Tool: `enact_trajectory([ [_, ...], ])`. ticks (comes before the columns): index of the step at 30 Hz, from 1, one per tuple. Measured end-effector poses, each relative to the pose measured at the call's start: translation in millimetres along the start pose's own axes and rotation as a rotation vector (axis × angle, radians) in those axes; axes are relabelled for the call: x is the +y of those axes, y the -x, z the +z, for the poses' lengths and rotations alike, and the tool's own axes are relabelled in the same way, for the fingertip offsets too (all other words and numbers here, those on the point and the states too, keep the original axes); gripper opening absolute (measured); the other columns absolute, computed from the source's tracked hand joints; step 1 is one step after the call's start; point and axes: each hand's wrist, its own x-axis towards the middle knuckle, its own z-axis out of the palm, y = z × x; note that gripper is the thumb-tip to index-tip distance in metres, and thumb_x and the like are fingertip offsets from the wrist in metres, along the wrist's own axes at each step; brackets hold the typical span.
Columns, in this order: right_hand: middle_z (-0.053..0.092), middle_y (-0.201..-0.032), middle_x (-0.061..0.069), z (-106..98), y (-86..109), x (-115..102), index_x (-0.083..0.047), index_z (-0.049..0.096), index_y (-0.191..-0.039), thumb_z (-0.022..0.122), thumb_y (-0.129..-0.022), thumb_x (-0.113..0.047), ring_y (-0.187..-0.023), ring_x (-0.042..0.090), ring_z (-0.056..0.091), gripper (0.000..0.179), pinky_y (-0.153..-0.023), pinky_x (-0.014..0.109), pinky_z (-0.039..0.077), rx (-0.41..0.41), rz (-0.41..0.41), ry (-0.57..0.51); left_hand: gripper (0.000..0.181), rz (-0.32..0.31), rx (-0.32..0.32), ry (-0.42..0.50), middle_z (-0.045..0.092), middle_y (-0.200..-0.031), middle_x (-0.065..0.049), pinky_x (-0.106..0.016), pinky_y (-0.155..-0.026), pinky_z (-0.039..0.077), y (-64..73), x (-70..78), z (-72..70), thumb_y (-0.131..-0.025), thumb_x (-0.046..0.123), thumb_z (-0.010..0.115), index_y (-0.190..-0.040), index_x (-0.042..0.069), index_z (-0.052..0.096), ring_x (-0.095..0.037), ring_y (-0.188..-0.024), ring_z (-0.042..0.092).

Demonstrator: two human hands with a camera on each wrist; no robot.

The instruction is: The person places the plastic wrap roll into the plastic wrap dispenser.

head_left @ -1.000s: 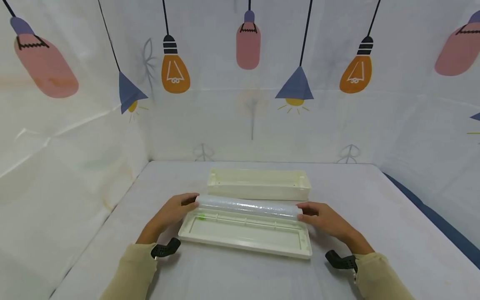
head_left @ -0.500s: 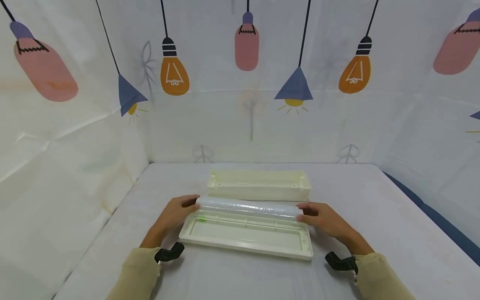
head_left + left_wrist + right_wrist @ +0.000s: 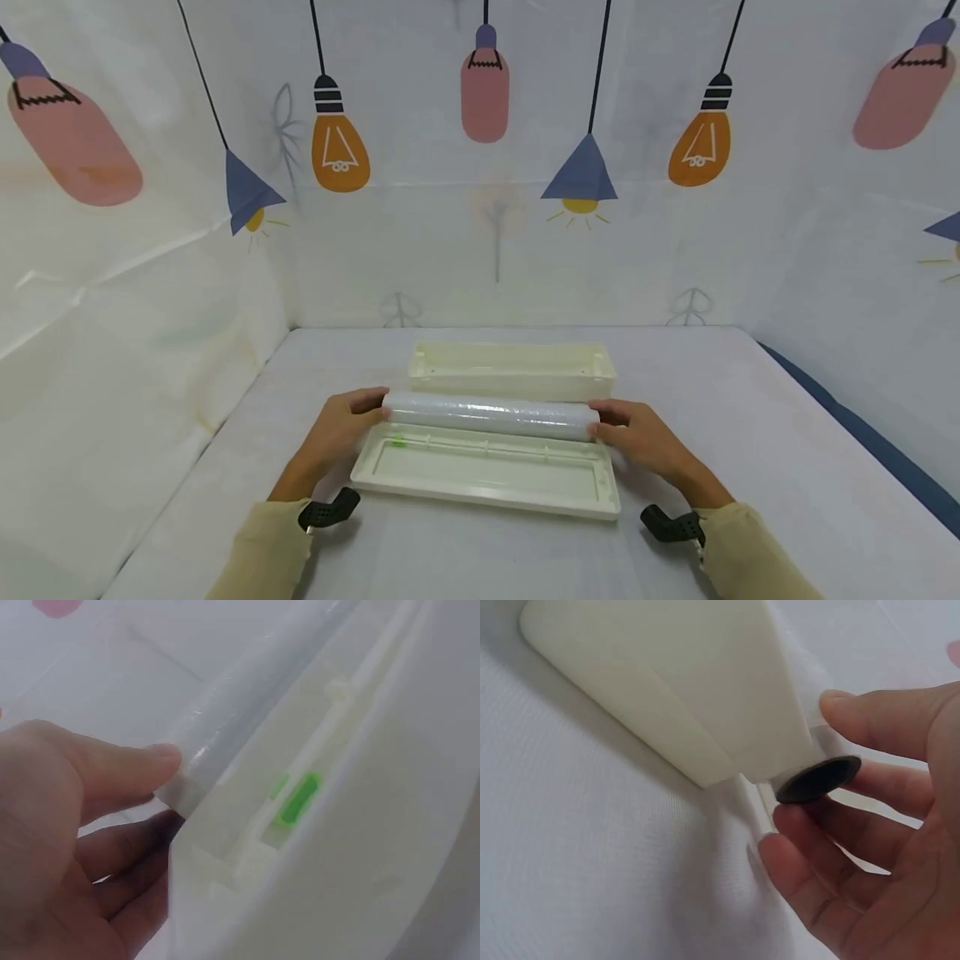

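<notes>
A roll of clear plastic wrap (image 3: 491, 415) lies crosswise between the two hands. My left hand (image 3: 341, 425) grips its left end, thumb on top and fingers underneath; the left wrist view shows the same pinch on the roll (image 3: 232, 705). At the other end my right hand (image 3: 645, 437) holds the roll, whose dark round core opening (image 3: 821, 780) shows in the right wrist view. Just in front of the roll is a long cream lid (image 3: 487, 479), with a rail and a small green slider (image 3: 300, 799) near its left end.
Behind the roll stands a long, open cream box (image 3: 513, 383). Everything is on a table with a white cover (image 3: 465, 558). A white fabric wall (image 3: 420, 250) printed with lamps rises at the back and sides.
The head view has shifted slightly, so everything appears a little farther left. Both hands keep their hold on the roll, with almost no visible movement.
</notes>
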Motion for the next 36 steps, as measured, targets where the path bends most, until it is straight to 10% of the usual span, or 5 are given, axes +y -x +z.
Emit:
enact_trajectory([
  [12,0.06,-0.135,0.018,-1.0,0.9,-5.5,-0.005,0.056,-0.141,0.069,-0.096,-0.036,-0.113,0.028,0.062,0.056,-0.086,0.031,0.054,0.13,0.029,-0.069,0.06,-0.074,0.01,0.219,0.057,-0.14,-0.017,-0.025,-0.092,0.052,-0.6,8.7,-1.3,-0.094,0.029,0.073,-0.144,0.002,0.053,-0.024,-0.112,0.062],
  [36,0.062,-0.128,0.023,8.4,-3.1,-10.8,0.002,0.058,-0.135,0.074,-0.094,-0.026,-0.094,0.027,0.07,0.053,-0.079,0.039,0.06,0.224,-0.024,-0.312,0.052,0.066,0.105,0.376,0.064,-0.129,-0.016,-0.024,-0.091,0.053,-0.3,6.5,2.2,-0.094,0.021,0.074,-0.135,-0.007,0.058,-0.011,-0.104,0.067],
])
